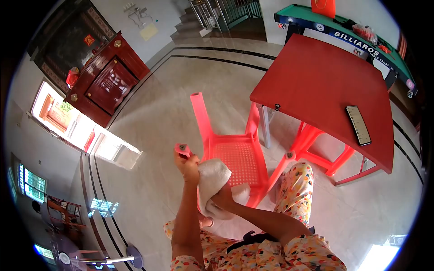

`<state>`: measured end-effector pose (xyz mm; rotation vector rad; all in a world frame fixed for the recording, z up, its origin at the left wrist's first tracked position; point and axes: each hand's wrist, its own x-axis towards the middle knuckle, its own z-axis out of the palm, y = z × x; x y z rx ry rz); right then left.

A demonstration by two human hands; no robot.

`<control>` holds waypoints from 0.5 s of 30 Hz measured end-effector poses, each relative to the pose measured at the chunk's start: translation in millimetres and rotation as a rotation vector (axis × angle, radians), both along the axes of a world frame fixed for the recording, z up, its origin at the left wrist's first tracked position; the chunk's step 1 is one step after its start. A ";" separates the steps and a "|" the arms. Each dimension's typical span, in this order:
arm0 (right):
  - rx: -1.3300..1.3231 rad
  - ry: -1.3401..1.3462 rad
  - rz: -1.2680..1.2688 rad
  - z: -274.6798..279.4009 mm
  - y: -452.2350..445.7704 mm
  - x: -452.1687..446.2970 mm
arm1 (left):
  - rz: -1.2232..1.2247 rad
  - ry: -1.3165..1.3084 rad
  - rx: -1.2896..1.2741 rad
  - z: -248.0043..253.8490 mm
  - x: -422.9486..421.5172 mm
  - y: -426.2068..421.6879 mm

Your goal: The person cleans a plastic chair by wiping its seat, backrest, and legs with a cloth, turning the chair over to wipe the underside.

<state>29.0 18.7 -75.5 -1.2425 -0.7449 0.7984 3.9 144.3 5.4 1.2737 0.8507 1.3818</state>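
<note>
A pink plastic stool (242,156) stands upside down in front of me, its legs pointing up and its perforated seat at the bottom. My left hand (187,166) is closed around the near left leg, close to its end. In my right hand (222,197) is a white cloth (212,177), bunched against that same leg just below the left hand. Part of the cloth hangs down over the near side of the stool. The right fingers are partly hidden by the cloth.
To the right stands a red table (316,77) with a phone (358,125) on it and another pink stool (332,149) beneath. A billiard table (334,34) is behind. A dark red cabinet (113,81) stands far left, a fan (134,256) lower left.
</note>
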 end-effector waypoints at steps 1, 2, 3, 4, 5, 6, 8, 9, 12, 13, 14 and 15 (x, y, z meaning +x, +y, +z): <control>0.000 -0.004 0.002 24.1 -13.4 8.8 | 0.008 0.019 -0.025 9.3 0.4 -7.1; -0.031 0.248 0.164 42.9 -26.1 14.2 | 0.020 0.040 -0.055 13.6 -0.6 -12.7; -0.067 0.503 0.327 48.7 -36.3 18.1 | 0.028 0.037 -0.061 10.6 -3.1 -10.6; -0.074 0.503 0.332 44.1 -43.7 21.3 | 0.028 0.031 0.008 6.6 -7.7 -3.0; -0.094 0.349 0.405 36.5 -49.0 26.0 | 0.025 0.022 0.081 3.6 -12.9 4.2; -0.112 0.194 0.475 27.5 -53.6 32.0 | 0.026 0.020 0.081 2.3 -18.7 8.9; -0.145 -0.117 0.608 10.2 -63.1 47.1 | 0.121 -0.059 0.120 3.3 -30.9 17.9; -0.124 -0.230 0.670 8.6 -71.4 55.7 | 0.125 -0.059 0.122 5.9 -39.0 19.7; 0.044 -0.374 0.779 6.7 -98.9 80.7 | 0.123 -0.074 0.075 15.6 -65.2 18.3; 0.116 -0.338 0.776 1.8 -108.7 85.6 | 0.113 -0.100 0.056 19.7 -71.5 15.7; 0.096 -0.345 0.678 -16.3 -119.3 85.1 | 0.101 -0.128 0.039 24.6 -76.9 14.9; 0.086 -0.347 0.629 -18.7 -126.3 93.4 | 0.104 -0.128 0.042 29.1 -81.3 16.1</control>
